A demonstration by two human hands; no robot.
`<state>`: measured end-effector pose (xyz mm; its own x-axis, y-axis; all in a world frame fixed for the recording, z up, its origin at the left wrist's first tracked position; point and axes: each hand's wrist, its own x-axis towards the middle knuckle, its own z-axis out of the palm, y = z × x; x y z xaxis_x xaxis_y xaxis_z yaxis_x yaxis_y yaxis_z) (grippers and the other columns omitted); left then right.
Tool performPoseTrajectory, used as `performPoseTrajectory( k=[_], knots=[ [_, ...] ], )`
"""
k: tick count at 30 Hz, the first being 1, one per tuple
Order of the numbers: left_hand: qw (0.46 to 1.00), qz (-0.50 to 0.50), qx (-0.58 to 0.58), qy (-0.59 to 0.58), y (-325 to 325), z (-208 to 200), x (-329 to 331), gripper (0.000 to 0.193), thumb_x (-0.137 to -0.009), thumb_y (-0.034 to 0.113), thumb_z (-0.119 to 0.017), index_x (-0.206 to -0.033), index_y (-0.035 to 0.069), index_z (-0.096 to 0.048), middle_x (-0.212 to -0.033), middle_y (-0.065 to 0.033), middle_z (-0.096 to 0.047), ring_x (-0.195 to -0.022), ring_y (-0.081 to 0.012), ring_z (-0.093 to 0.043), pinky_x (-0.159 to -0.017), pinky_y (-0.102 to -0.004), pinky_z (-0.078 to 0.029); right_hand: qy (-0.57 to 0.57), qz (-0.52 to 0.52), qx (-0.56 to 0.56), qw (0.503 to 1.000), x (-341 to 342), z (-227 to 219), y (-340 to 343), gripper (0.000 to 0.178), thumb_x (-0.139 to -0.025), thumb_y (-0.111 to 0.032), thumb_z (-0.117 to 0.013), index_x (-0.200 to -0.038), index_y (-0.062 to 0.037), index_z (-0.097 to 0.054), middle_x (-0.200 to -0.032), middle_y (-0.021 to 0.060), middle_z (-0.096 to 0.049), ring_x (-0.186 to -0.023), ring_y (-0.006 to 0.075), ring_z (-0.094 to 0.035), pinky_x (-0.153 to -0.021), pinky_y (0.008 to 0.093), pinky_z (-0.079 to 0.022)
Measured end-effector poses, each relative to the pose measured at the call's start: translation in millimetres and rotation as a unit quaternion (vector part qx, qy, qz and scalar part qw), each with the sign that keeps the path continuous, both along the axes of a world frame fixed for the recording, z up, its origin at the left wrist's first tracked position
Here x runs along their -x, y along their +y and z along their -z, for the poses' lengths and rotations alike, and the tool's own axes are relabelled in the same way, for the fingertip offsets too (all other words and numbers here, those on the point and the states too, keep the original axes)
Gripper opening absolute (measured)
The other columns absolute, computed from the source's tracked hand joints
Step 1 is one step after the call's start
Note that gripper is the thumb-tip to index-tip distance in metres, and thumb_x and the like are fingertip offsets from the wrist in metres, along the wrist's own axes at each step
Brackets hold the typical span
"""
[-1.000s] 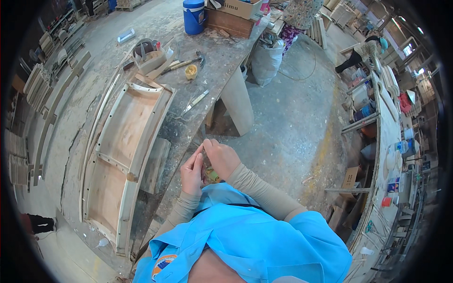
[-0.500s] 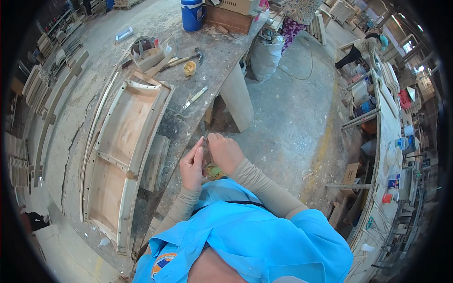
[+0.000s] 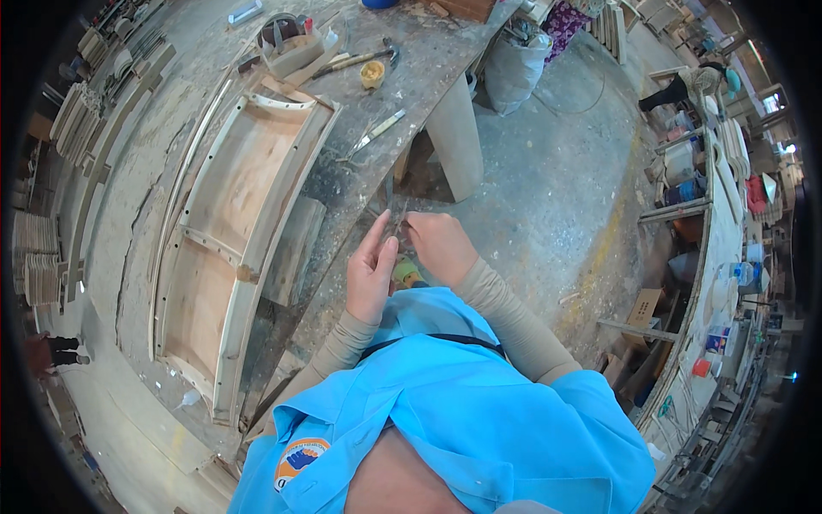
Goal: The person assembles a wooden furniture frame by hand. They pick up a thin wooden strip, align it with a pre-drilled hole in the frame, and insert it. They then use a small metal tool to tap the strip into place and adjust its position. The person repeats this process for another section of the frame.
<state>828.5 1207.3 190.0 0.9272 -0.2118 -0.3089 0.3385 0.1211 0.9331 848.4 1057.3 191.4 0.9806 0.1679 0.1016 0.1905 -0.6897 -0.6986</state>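
Observation:
My left hand [image 3: 371,272] is held up beside the bench edge, its index finger and thumb stretched out and apart. Close to its fingertips, my right hand [image 3: 441,247] is closed in a pinch on something thin and small that I cannot make out. Below the hands, a yellow-green thing [image 3: 406,272] shows partly at my waist, its kind hidden. On the bench to the left lies a curved wooden frame [image 3: 250,272] with plywood panels and a cross bar. A slim light-handled tool [image 3: 377,134] rests beyond my hands on the bench.
A hammer [image 3: 347,62], a small yellow pot [image 3: 372,74] and a tub of tools [image 3: 295,56] sit farther along the bench [image 3: 428,77]. A white sack [image 3: 516,73] stands past its edge. At the right runs a cluttered shelf [image 3: 706,223], with a person [image 3: 698,86] bending near it.
The view has shifted, so the bench and frame sit higher. My left index finger and thumb have spread apart, while my right hand keeps its pinch.

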Motion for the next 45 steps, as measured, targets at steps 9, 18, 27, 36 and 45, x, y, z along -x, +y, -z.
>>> performPoseTrajectory(
  k=[9,18,27,36,45],
  knots=[
    [0.998,0.026,-0.015,0.052,16.0,16.2,14.7,0.042,-0.1,0.028,-0.047,-0.138,0.011,-0.048,-0.06,0.0079,-0.033,-0.047,-0.0015,-0.028,-0.039,-0.0195,-0.028,0.007,-0.04,0.025,0.999,12.2,10.5,9.0,0.007,-0.083,-0.007,-0.056,-0.083,-0.0005,-0.056,-0.077,0.0203,-0.063,-0.075,0.0389,-0.064,-0.063,0.0468,-0.051],
    [0.99,0.005,0.044,0.132,14.1,25.6,19.2,0.042,-0.1,0.03,-0.048,-0.138,0.012,-0.049,-0.06,0.0079,-0.034,-0.047,-0.0018,-0.028,-0.039,-0.0199,-0.026,0.014,-0.03,0.129,0.991,23.3,24.8,18.7,0.007,-0.083,-0.008,-0.054,-0.086,-0.0013,-0.055,-0.081,0.0192,-0.064,-0.074,0.0345,-0.066,-0.063,0.0412,-0.054],
    [0.997,-0.006,-0.027,0.072,9.3,37.3,15.3,0.035,-0.097,0.027,-0.054,-0.13,0.014,-0.059,-0.059,0.0099,-0.042,-0.045,-0.001,-0.031,-0.039,-0.0203,-0.025,0.051,-0.042,0.018,0.998,16.3,33.5,5.1,0.007,-0.083,-0.008,-0.056,-0.08,-0.0015,-0.056,-0.076,0.0189,-0.063,-0.075,0.0367,-0.064,-0.066,0.0456,-0.051],
    [0.987,-0.053,0.062,0.136,4.8,41.9,17.8,0.034,-0.096,0.024,-0.055,-0.129,0.014,-0.059,-0.055,0.0111,-0.036,-0.043,0.0003,-0.025,-0.038,-0.0213,-0.019,0.005,-0.028,0.139,0.99,20.4,36.9,14.0,0.005,-0.082,-0.006,-0.056,-0.085,-0.0012,-0.056,-0.081,0.0193,-0.064,-0.074,0.0358,-0.065,-0.063,0.044,-0.052],
    [0.999,-0.018,-0.028,0.011,5.6,53.0,13.4,0.034,-0.098,0.025,-0.053,-0.129,0.013,-0.059,-0.057,0.0086,-0.036,-0.045,-0.0015,-0.028,-0.039,-0.0212,-0.025,0.09,-0.049,-0.044,0.994,8.8,43.9,1.2,0.011,-0.085,-0.009,-0.057,-0.078,-0.0014,-0.057,-0.074,0.021,-0.062,-0.074,0.0373,-0.063,-0.062,0.0471,-0.049]
  ],
)
